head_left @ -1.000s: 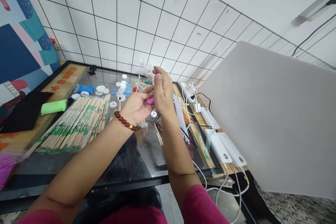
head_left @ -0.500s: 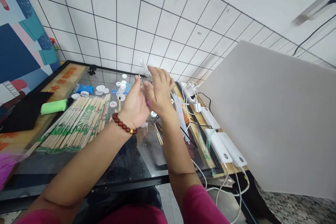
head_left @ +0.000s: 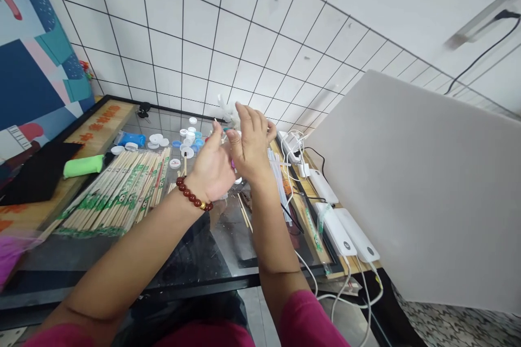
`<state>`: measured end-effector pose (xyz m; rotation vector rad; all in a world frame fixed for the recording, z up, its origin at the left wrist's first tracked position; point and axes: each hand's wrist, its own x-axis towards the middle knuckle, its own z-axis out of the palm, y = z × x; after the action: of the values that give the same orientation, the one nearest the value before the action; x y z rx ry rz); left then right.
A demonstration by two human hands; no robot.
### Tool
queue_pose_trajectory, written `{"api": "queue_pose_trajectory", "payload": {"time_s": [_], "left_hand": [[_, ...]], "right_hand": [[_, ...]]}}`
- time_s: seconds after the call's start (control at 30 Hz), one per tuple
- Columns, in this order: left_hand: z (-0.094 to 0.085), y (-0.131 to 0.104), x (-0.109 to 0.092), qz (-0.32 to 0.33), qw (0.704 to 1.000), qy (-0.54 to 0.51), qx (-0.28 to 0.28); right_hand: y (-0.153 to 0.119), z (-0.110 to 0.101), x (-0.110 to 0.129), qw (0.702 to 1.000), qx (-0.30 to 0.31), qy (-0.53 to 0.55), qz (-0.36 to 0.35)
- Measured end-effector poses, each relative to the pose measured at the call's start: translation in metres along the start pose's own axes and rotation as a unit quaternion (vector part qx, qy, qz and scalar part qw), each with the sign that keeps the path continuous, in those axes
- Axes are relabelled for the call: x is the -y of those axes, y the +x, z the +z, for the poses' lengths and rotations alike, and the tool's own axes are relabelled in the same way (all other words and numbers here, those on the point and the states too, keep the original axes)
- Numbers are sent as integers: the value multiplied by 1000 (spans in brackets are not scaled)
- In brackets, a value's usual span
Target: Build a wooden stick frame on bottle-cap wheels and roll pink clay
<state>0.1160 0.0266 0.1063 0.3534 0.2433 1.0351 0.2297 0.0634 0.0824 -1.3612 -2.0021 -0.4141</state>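
Observation:
My left hand (head_left: 212,169), with a bead bracelet (head_left: 191,193) on the wrist, is held above the table, palm to the right and thumb raised. Its other fingers are hidden behind my right hand (head_left: 250,146). That hand is beside it, fingers stretched upward and thumb near the left palm. A small purple piece (head_left: 233,164) shows in the gap between the hands; I cannot tell whether either one holds it. White and blue bottle caps (head_left: 188,152) lie behind the hands, and a crumpled clear plastic bag (head_left: 228,111) is just past my right fingertips.
Wrapped chopsticks (head_left: 118,192) lie on the left with a green packet (head_left: 83,166) and a blue packet (head_left: 133,139). Clear plastic sticks (head_left: 277,179), white power banks (head_left: 336,230) and cables are on the right. A large white panel (head_left: 423,190) stands beyond them.
My hands stay close together, with the left shifted slightly right and the right hand's fingers a little more upright. The camera view has moved slightly.

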Motion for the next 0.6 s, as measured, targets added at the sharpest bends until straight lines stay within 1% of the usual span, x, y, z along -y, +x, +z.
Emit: {"api": "queue_pose_trajectory", "payload": {"time_s": [0.07,0.2,0.3,0.37,0.43,0.5,0.6], "left_hand": [[0,-1,-3,-7,1000,-7,7],[-4,-1,-12,28,999,-28,28],[-3,0,-6,39,999,-23,30],[0,0,3,29,999,-12,25],[2,-1,7,17,1000,-6,21],[3,-2,4,16,1000,-8,24],[2,-3,-5,36,999,-14,30]], "right_hand": [[0,-1,-1,1000,5,-7,-2],[-1,2,3,999,22,-15,-30],[-1,4,4,999,16,-17,-33],[-1,3,1,1000,7,-18,-23],[-1,1,-2,1000,4,-25,-15],[-1,-1,-3,999,10,-37,-17],[0,0,-1,998,22,-52,-31]]}}
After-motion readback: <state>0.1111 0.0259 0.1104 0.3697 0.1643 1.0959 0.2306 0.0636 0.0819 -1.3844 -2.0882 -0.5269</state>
